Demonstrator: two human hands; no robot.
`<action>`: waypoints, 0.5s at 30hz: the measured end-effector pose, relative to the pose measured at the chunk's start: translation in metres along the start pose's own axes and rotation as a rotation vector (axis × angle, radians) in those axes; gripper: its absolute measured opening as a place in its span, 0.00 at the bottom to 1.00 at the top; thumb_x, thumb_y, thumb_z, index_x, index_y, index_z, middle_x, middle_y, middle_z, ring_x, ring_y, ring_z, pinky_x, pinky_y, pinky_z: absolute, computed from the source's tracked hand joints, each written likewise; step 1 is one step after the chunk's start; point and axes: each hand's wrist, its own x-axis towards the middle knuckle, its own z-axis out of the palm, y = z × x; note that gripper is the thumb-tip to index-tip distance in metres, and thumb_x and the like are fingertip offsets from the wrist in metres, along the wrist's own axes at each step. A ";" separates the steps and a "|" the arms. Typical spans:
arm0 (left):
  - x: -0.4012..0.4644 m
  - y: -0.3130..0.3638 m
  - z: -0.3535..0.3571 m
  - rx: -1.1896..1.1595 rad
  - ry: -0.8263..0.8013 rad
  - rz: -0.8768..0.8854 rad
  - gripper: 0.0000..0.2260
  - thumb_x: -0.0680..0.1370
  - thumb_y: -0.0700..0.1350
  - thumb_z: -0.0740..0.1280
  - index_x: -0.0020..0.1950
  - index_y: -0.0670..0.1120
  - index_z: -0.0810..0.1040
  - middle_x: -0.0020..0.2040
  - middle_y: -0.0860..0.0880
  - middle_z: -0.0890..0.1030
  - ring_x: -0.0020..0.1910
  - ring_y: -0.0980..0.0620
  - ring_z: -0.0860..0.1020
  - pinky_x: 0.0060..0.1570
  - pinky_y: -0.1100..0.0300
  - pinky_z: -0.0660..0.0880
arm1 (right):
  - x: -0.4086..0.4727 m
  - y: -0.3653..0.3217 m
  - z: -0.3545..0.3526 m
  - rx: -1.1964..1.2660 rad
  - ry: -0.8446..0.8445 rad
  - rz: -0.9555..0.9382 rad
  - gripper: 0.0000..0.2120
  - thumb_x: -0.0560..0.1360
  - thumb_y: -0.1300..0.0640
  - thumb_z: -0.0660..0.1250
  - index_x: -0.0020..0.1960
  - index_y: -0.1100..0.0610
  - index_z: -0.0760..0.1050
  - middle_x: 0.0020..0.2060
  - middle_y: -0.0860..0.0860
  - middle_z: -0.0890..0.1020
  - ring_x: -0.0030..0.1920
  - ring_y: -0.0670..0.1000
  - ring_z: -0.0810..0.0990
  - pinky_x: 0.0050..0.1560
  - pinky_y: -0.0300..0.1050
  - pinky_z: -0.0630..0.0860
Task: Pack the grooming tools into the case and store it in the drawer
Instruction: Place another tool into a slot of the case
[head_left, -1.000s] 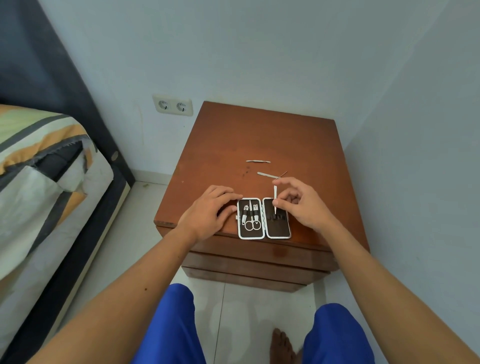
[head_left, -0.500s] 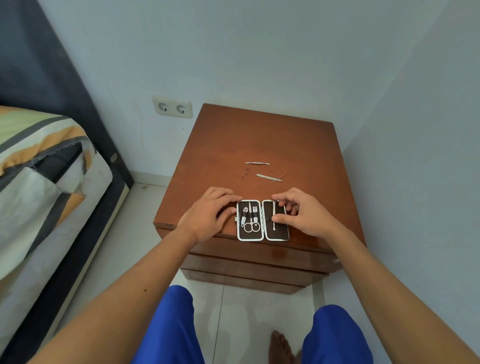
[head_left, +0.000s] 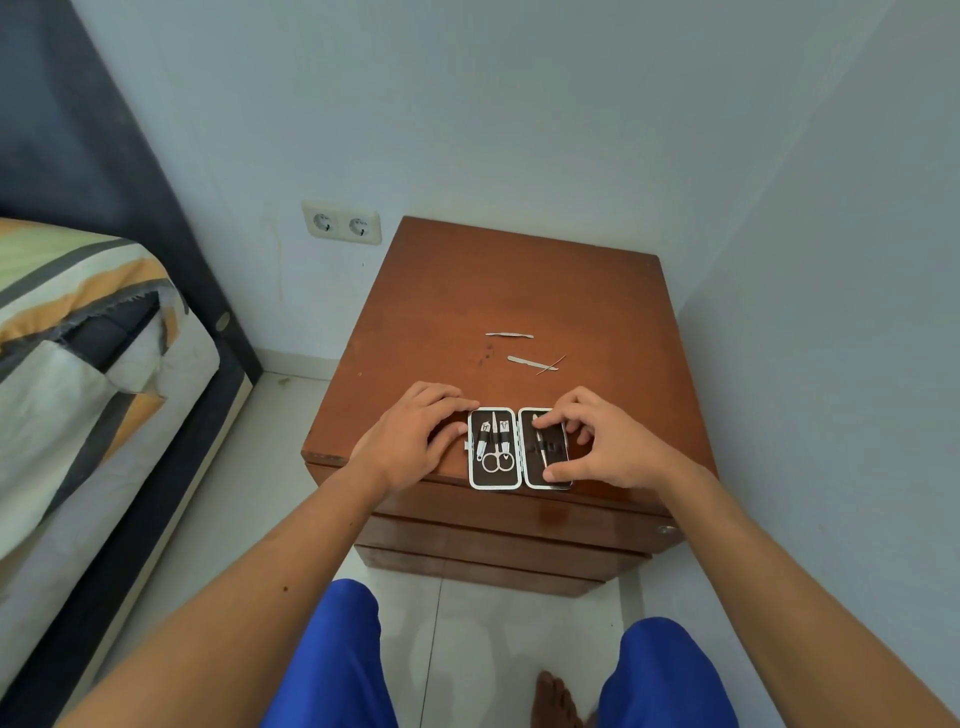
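Clearly, in the head view, the case (head_left: 519, 448) is lying spread open at the near edge of the tabletop (head_left: 519, 291), probably so that both halves are facing up within easy reach and the drawers (head_left: 498, 540) below are close for the last step. The left hand (head_left: 410, 441) is resting palm down just left of the case, its fingers loosely curled with the fingertips touching the case's left rim; it is gripping nothing and seems to be bracing the case so it is not sliding while the other hand is working. The left half is already carrying the scissors (head_left: 497, 457) and two small tools beside them, all tucked under a strap. The right hand (head_left: 597, 441) is arching over the right half, its fingertips (head_left: 543, 422) pressing on the far end of a slim tool (head_left: 542, 447) and the thumb sitting by the near rim; I judge it is seating that tool under its loop, not holding it aloft. Farther back on the tabletop, well apart from the case, three loose tools are waiting: a flat file (head_left: 509, 335), a second flat tool (head_left: 530, 362), and a thin pick (head_left: 551, 365) crossing its right end. So the packing looks partly done, with those pieces, the closing and the storing not yet done.
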 end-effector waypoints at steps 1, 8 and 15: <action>0.000 0.000 0.000 0.001 0.004 0.003 0.15 0.84 0.51 0.63 0.71 0.55 0.77 0.66 0.55 0.76 0.69 0.56 0.68 0.64 0.61 0.68 | 0.000 -0.001 0.000 -0.004 -0.005 -0.001 0.28 0.64 0.51 0.86 0.62 0.45 0.82 0.58 0.43 0.74 0.55 0.45 0.76 0.53 0.33 0.73; 0.000 0.000 0.001 0.007 -0.001 0.004 0.15 0.84 0.51 0.63 0.71 0.55 0.76 0.66 0.56 0.76 0.69 0.56 0.68 0.63 0.60 0.68 | -0.004 0.000 0.001 -0.015 -0.004 -0.017 0.27 0.64 0.50 0.86 0.61 0.46 0.83 0.58 0.43 0.74 0.53 0.45 0.77 0.55 0.32 0.73; 0.000 0.000 0.000 0.003 0.008 0.002 0.15 0.84 0.51 0.63 0.71 0.55 0.76 0.67 0.55 0.75 0.69 0.56 0.68 0.65 0.61 0.67 | 0.007 0.001 -0.007 0.081 0.187 -0.013 0.13 0.72 0.53 0.81 0.55 0.46 0.86 0.52 0.46 0.80 0.46 0.46 0.78 0.48 0.33 0.74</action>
